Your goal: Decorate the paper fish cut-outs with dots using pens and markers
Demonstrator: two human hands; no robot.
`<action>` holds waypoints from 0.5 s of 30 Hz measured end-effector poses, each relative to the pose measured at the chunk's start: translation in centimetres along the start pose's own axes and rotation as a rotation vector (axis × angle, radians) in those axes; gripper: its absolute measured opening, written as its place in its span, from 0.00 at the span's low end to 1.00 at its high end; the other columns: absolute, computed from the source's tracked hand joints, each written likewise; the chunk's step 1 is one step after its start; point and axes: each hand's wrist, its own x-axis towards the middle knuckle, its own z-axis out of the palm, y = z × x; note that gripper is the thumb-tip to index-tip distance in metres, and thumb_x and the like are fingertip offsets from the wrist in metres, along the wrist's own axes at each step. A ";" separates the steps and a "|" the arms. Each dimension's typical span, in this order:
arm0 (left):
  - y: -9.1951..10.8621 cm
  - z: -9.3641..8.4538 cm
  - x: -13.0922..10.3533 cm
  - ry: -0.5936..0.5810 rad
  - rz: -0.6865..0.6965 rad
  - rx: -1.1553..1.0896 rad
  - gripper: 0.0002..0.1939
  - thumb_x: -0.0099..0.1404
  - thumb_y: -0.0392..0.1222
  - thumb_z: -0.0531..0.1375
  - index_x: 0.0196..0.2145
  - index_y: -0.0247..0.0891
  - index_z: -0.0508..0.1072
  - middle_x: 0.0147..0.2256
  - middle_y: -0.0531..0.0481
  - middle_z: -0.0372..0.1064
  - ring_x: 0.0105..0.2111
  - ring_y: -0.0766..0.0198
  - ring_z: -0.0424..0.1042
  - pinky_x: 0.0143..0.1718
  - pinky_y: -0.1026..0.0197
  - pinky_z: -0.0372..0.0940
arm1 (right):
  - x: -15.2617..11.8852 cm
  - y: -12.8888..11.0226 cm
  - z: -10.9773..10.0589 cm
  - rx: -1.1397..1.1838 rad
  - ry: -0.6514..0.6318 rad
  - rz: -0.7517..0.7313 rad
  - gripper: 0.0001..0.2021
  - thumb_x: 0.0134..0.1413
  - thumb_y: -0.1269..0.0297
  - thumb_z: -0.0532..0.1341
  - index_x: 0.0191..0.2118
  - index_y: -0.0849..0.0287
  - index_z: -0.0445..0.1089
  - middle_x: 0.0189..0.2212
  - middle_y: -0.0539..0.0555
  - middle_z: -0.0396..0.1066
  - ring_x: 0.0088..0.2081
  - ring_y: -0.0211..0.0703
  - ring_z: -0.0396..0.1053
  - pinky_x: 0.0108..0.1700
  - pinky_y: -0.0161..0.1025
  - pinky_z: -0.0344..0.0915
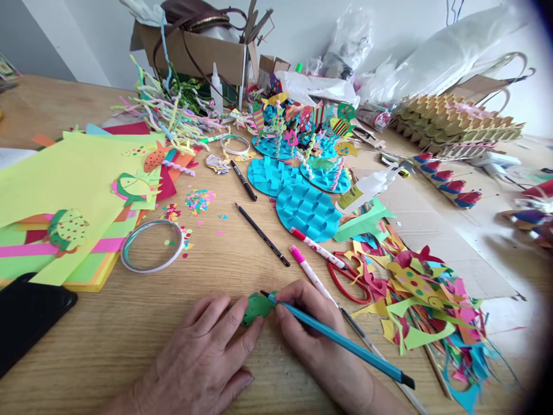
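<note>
A small green paper piece (pixel 254 309) with dark dots lies on the wooden table, near the bottom middle of the view. The fingertips of my left hand (pixel 207 351) rest on it and beside it, fingers spread and lying flat. My right hand (pixel 317 331) pinches a blue pen (pixel 341 335) near its dark tip, which touches or hovers just above the upper right part of the green piece. The pen's black end points to the lower right. Just past my right hand lie a pink-capped pen (pixel 309 268) and red scissors (pixel 352 282).
A black pencil (pixel 262 233) and a tape ring (pixel 152 246) lie ahead. Yellow paper sheets (pixel 78 173) and a black phone-like object (pixel 30 317) are at left. Blue woven paper discs (pixel 306 210) stand beyond, beside a glue bottle (pixel 365 187). Paper scraps (pixel 432 311) heap at right.
</note>
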 end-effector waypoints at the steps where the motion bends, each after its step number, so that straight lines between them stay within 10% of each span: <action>1: 0.0 0.1 0.0 -0.003 0.001 0.001 0.24 0.68 0.54 0.58 0.57 0.42 0.66 0.55 0.49 0.65 0.51 0.53 0.61 0.50 0.52 0.57 | 0.0 -0.1 0.0 0.011 0.003 -0.003 0.05 0.53 0.72 0.56 0.30 0.57 0.67 0.21 0.47 0.70 0.21 0.34 0.66 0.22 0.28 0.60; 15: 0.1 0.2 -0.1 0.001 0.001 -0.019 0.25 0.67 0.54 0.58 0.57 0.41 0.66 0.54 0.47 0.66 0.50 0.53 0.60 0.51 0.52 0.57 | -0.2 0.0 0.3 -0.119 -0.021 -0.106 0.04 0.53 0.72 0.55 0.30 0.58 0.66 0.19 0.45 0.64 0.19 0.33 0.62 0.19 0.29 0.55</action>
